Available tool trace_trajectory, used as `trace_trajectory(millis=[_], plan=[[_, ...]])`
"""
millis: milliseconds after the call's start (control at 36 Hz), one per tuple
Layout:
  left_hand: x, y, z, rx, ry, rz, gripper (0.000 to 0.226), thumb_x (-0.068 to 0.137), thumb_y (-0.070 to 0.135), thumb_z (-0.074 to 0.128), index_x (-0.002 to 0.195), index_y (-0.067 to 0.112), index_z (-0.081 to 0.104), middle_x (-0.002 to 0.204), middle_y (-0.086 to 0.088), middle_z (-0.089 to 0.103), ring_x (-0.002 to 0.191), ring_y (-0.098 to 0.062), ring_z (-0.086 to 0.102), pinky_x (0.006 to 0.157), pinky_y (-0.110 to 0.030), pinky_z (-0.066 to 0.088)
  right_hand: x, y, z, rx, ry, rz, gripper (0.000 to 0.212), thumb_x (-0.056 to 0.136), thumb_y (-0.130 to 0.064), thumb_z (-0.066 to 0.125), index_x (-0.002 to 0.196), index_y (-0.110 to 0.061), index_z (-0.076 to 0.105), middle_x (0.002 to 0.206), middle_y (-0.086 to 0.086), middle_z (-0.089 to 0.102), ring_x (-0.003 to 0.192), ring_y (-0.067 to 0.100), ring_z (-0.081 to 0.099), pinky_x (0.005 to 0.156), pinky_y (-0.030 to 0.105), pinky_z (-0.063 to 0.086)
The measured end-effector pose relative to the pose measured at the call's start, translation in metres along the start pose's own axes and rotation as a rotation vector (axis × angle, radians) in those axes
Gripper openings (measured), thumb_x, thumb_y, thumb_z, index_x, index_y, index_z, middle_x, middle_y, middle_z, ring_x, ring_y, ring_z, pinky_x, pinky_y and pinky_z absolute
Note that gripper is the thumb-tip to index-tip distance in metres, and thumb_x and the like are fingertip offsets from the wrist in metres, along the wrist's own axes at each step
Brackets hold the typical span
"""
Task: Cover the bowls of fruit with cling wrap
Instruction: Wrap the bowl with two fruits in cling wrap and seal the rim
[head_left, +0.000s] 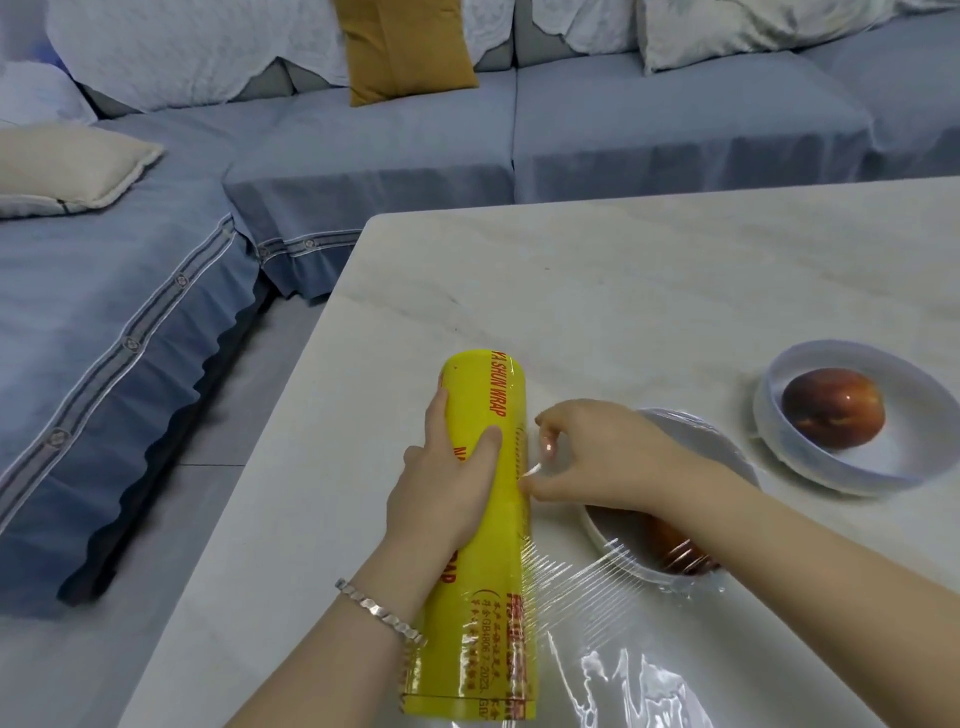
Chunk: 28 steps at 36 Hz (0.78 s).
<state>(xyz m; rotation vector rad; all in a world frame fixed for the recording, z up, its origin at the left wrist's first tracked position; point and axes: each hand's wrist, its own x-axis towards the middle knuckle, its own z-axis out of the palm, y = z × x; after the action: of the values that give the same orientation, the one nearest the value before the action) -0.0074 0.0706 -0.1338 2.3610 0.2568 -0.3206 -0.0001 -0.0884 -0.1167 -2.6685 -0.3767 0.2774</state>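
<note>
The task seems to be in the middle: a sheet of film (587, 582) is already pulled from the cling wrap roll (483, 597) and stretches to the right over part of the near bowl (696, 441), but it is not yet torn off, and whether the far bowl (883, 467) with its apple (832, 408) is already covered I cannot tell. The left hand (441, 478) has its fingers and thumb curled around the roll, which lies on the table (623, 286) just beside the near bowl. The right hand (597, 457) is above that bowl with its fingertips closed together, pinching the film close to the roll.
</note>
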Motion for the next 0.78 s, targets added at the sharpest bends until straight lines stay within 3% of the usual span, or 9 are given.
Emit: trace_trajectory(millis=[83,167,278,389,472,528,583,667,778], plan=[[-0.001,0.001,0.000,0.010,-0.006,0.001,0.065,0.090,0.058,0.038,0.143,0.049,0.002,0.126,-0.011,0.051,0.105,-0.031,0.056,0.089,-0.040,0.044,0.002,0.002,0.003,0.035,0.035,-0.010,0.033,0.067,-0.044,0.067,0.060,-0.024,0.042,0.082,-0.003,0.066,0.084,0.021,0.060,0.072,0.029,0.046],[0.000,0.002,0.000,0.017,-0.013,-0.004,0.065,0.091,0.058,0.038,0.144,0.048,0.001,0.127,-0.012,0.051,0.106,-0.031,0.056,0.090,-0.041,0.045,0.004,0.001,0.008,0.049,0.053,-0.005,0.037,0.069,-0.040,0.066,0.056,-0.021,0.037,0.058,-0.002,0.049,0.068,0.021,0.050,0.061,0.029,0.038],[0.000,0.002,0.000,0.030,-0.009,-0.012,0.065,0.091,0.058,0.037,0.144,0.048,0.001,0.128,-0.012,0.051,0.106,-0.032,0.056,0.090,-0.041,0.045,0.010,0.001,0.020,0.009,0.147,0.024,0.029,0.076,-0.030,0.049,0.054,-0.018,0.033,0.052,0.000,0.038,0.066,0.026,0.041,0.052,0.031,0.028],[-0.001,0.003,0.001,0.032,-0.006,-0.017,0.065,0.090,0.059,0.036,0.143,0.048,0.000,0.126,-0.011,0.051,0.104,-0.031,0.056,0.089,-0.041,0.046,0.015,0.001,0.022,0.092,0.176,0.117,0.024,0.077,-0.014,0.047,0.056,-0.018,0.039,0.060,0.000,0.047,0.074,0.031,0.047,0.062,0.030,0.035],[0.000,0.001,0.000,0.013,-0.011,-0.020,0.064,0.089,0.062,0.035,0.142,0.050,0.001,0.124,-0.010,0.054,0.101,-0.031,0.058,0.091,-0.046,0.047,0.011,0.001,0.015,0.237,0.168,0.149,0.008,0.078,-0.020,0.053,0.072,-0.025,0.052,0.089,0.003,0.067,0.091,0.028,0.059,0.077,0.034,0.048],[0.001,0.000,0.000,0.011,-0.012,-0.017,0.064,0.088,0.063,0.035,0.141,0.051,0.001,0.124,-0.010,0.054,0.100,-0.031,0.058,0.091,-0.048,0.048,0.005,0.001,0.013,0.249,0.146,0.126,0.020,0.081,-0.021,0.048,0.096,-0.025,0.061,0.103,0.004,0.068,0.100,0.027,0.059,0.085,0.037,0.048],[0.001,0.000,0.000,0.016,-0.009,-0.012,0.065,0.089,0.062,0.036,0.142,0.050,0.001,0.125,-0.010,0.054,0.101,-0.032,0.058,0.091,-0.048,0.048,0.000,0.002,0.016,0.250,0.138,0.097,0.036,0.081,-0.024,0.037,0.103,-0.026,0.064,0.103,0.007,0.068,0.101,0.027,0.058,0.086,0.038,0.047],[0.001,0.000,0.001,0.005,-0.008,-0.013,0.065,0.089,0.062,0.036,0.142,0.050,0.002,0.125,-0.010,0.053,0.101,-0.032,0.058,0.091,-0.047,0.048,-0.006,0.005,0.016,0.287,0.135,0.061,0.053,0.070,-0.022,0.026,0.102,-0.027,0.067,0.100,0.011,0.068,0.100,0.026,0.056,0.088,0.038,0.045],[0.000,0.002,0.001,0.010,-0.004,-0.018,0.067,0.087,0.065,0.037,0.142,0.049,0.002,0.125,-0.011,0.053,0.102,-0.032,0.058,0.091,-0.046,0.048,-0.012,0.006,0.008,0.393,0.120,0.002,0.038,0.078,0.002,0.038,0.088,-0.016,0.070,0.109,0.010,0.069,0.107,0.027,0.058,0.092,0.029,0.041]])
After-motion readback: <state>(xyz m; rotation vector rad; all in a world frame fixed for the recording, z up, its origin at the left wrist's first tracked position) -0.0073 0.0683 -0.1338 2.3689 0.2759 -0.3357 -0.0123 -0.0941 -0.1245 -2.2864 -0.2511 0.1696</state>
